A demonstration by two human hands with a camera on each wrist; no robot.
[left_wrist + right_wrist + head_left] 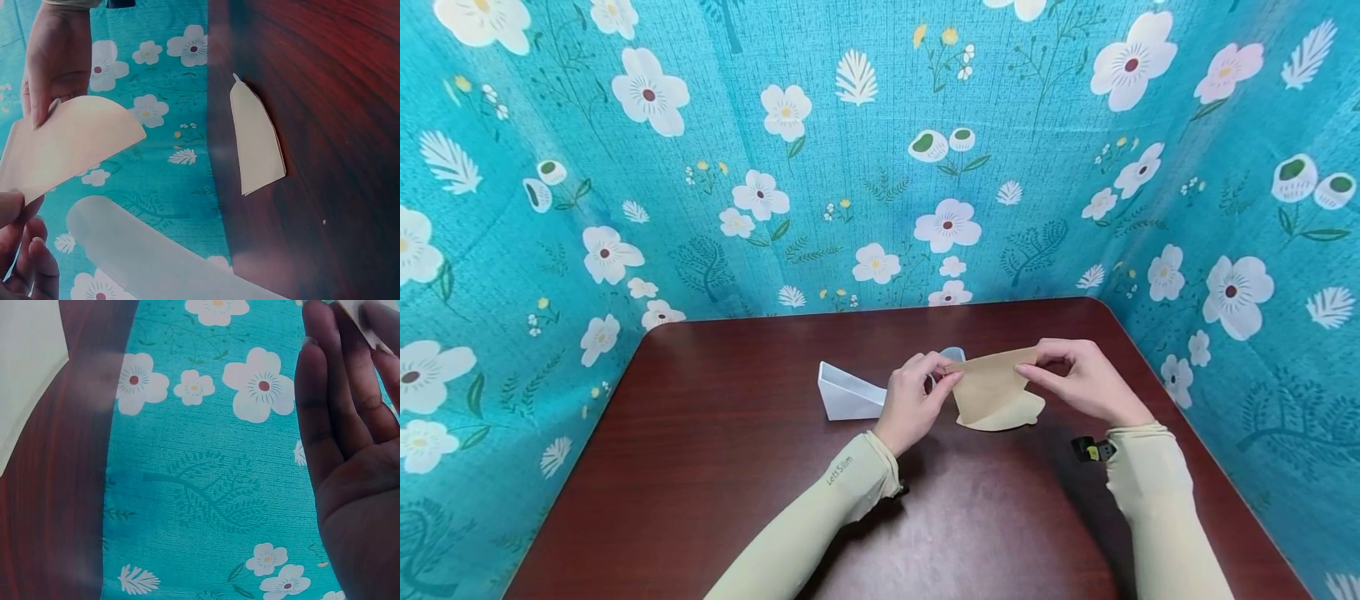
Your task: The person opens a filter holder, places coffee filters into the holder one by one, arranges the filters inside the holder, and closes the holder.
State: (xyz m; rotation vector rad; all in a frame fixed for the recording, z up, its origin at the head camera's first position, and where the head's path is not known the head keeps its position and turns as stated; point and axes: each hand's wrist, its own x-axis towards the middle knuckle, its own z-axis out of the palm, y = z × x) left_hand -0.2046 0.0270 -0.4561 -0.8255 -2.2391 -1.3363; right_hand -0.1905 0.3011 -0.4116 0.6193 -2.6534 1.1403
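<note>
A tan paper coffee filter (991,383), flat with one rounded edge, is held up between the two hands above the table. My left hand (916,402) pinches its left corner between thumb and fingers. The opposite corner is pinched by my right hand (1084,382); in the right wrist view only a sliver of paper shows at those fingertips. Below lie more coffee filters (257,140), apparently a small stack, flat on the table. Behind the left hand stands a white holder (848,397) with a sloping open top, partly hidden by that hand.
The dark reddish-brown table (700,467) has rounded far corners. A blue floral curtain (880,167) closes it in at the back and sides. The holder's pale rounded end (953,354) rises just behind the held paper.
</note>
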